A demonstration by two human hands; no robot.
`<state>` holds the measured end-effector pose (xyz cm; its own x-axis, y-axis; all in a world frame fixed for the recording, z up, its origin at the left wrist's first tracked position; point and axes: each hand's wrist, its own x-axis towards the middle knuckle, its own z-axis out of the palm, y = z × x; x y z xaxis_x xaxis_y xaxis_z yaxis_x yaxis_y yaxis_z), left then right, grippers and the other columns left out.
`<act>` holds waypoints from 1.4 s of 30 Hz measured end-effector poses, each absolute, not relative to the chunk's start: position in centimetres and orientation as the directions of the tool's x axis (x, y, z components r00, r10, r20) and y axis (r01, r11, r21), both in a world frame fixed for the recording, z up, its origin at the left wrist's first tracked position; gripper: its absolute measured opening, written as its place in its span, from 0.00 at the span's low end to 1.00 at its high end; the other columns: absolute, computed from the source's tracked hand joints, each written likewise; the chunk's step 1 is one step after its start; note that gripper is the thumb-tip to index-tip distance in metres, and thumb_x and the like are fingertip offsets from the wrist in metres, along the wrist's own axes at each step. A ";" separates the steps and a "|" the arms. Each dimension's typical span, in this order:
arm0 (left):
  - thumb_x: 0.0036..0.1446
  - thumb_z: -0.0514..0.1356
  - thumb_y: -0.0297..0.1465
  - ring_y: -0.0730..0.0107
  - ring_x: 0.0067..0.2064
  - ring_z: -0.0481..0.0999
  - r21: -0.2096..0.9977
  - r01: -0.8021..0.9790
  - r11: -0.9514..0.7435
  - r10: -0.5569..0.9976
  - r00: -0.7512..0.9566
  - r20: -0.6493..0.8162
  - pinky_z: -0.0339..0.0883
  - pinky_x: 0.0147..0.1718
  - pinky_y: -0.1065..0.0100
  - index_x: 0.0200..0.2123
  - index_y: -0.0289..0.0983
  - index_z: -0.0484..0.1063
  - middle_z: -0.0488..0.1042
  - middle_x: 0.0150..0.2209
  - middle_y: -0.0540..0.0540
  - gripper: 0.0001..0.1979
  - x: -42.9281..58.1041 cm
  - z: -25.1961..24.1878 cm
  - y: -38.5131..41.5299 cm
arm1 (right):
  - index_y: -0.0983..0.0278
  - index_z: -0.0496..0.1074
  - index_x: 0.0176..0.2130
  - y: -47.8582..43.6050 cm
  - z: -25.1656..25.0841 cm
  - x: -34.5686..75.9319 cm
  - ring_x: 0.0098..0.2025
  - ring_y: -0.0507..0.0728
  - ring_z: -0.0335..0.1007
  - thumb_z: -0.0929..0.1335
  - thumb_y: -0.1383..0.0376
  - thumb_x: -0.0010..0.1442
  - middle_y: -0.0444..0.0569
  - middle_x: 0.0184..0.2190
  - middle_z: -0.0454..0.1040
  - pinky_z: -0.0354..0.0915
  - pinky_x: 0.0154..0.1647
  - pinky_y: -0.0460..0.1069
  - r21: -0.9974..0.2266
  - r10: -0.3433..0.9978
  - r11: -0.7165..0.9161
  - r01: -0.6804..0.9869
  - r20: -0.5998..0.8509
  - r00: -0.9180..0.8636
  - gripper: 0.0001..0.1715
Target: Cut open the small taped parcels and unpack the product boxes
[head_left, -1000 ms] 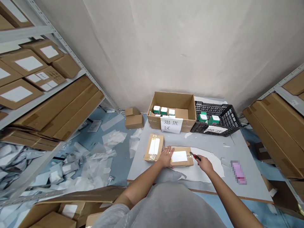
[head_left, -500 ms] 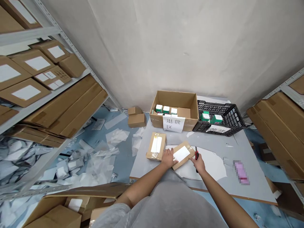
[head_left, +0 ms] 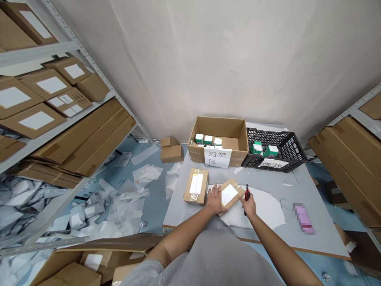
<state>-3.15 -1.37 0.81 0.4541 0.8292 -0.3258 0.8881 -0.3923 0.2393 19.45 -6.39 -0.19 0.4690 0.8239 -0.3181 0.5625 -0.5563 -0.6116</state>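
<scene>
Hands (head_left: 214, 200) (head_left: 249, 205) near table's front edge (head_left: 256, 241)

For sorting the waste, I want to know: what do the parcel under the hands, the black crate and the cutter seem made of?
The parcel looks like matt brown cardboard with shiny tape. The crate seems moulded black plastic, with regular grid openings. The cutter in the right hand looks like glossy red-and-black plastic; no blade shows.

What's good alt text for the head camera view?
At a grey table, the left hand presses a small cardboard parcel with a white label while the right hand grips a red and black utility knife. Behind stand an open cardboard box and a black plastic crate.
</scene>
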 end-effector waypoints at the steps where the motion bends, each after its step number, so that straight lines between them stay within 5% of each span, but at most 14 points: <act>1: 0.38 0.71 0.64 0.25 0.77 0.46 0.235 0.889 -0.393 0.818 0.455 -0.354 0.40 0.73 0.35 0.79 0.30 0.32 0.40 0.79 0.23 0.80 -2.6 0.6 -1.3 | 0.58 0.64 0.56 -6.1 0.0 20.0 0.38 0.61 0.81 0.66 0.49 0.63 0.48 0.39 0.79 0.75 0.35 0.51 -0.637 0.806 -0.576 0.513 -0.335 0.488 0.27; 8: 0.29 0.78 0.47 0.21 0.78 0.40 0.255 0.855 -0.453 0.674 0.515 -0.529 0.33 0.72 0.29 0.80 0.35 0.27 0.36 0.79 0.22 0.85 -1.8 -0.3 0.7 | 0.60 0.69 0.46 -5.7 1.3 22.8 0.28 0.55 0.72 0.70 0.50 0.57 0.44 0.33 0.73 0.72 0.26 0.48 -0.768 0.794 -0.582 0.269 -0.464 0.393 0.22; 13: 0.34 0.76 0.56 0.24 0.78 0.40 0.283 0.755 -0.592 0.566 0.639 -0.520 0.20 0.70 0.26 0.80 0.38 0.29 0.43 0.78 0.23 0.82 -1.8 -0.1 2.0 | 0.60 0.70 0.47 -6.9 0.7 22.5 0.30 0.55 0.72 0.76 0.49 0.51 0.43 0.33 0.73 0.70 0.24 0.48 -0.763 0.797 -0.590 0.264 -0.496 0.346 0.29; 17: 0.50 0.67 0.63 0.35 0.79 0.45 0.335 0.700 -0.631 0.576 0.712 -0.401 0.32 0.75 0.36 0.80 0.34 0.31 0.45 0.78 0.25 0.71 0.2 0.5 1.2 | 0.61 0.72 0.46 -7.2 0.2 21.6 0.33 0.57 0.74 0.76 0.50 0.52 0.44 0.33 0.75 0.69 0.26 0.47 -0.743 0.797 -0.596 0.304 -0.503 0.335 0.27; 21: 0.66 0.59 0.53 0.44 0.77 0.54 0.350 0.719 -0.600 0.651 0.694 -0.310 0.45 0.74 0.45 0.80 0.36 0.38 0.51 0.78 0.32 0.51 2.2 0.9 0.4 | 0.62 0.73 0.45 -7.1 -0.2 21.0 0.33 0.57 0.75 0.74 0.53 0.54 0.43 0.32 0.76 0.69 0.30 0.47 -0.730 0.804 -0.587 0.350 -0.477 0.355 0.23; 25: 0.70 0.56 0.46 0.48 0.76 0.58 0.299 0.715 -0.632 0.658 0.699 -0.280 0.51 0.73 0.50 0.79 0.35 0.42 0.56 0.77 0.32 0.44 2.9 0.8 0.4 | 0.61 0.73 0.45 -7.1 -0.3 20.6 0.34 0.57 0.76 0.73 0.55 0.55 0.44 0.32 0.78 0.70 0.34 0.48 -0.721 0.799 -0.593 0.358 -0.473 0.371 0.20; 33: 0.73 0.50 0.40 0.42 0.78 0.52 0.196 0.698 -0.689 0.659 0.715 -0.233 0.46 0.73 0.44 0.80 0.33 0.42 0.51 0.78 0.29 0.38 3.3 -0.1 -0.4 | 0.60 0.73 0.45 -7.5 0.5 20.5 0.42 0.62 0.79 0.74 0.53 0.54 0.48 0.38 0.81 0.72 0.45 0.52 -0.771 0.852 -0.510 0.382 -0.392 0.347 0.22; 42: 0.74 0.54 0.44 0.47 0.65 0.69 0.092 0.660 -0.745 0.659 0.751 -0.045 0.61 0.63 0.49 0.78 0.39 0.51 0.66 0.71 0.32 0.36 2.4 -0.7 -1.1 | 0.58 0.65 0.50 -10.6 1.4 21.5 0.18 0.53 0.68 0.67 0.47 0.62 0.35 0.23 0.70 0.63 0.19 0.46 -0.772 0.748 -0.629 -0.091 -0.633 0.200 0.24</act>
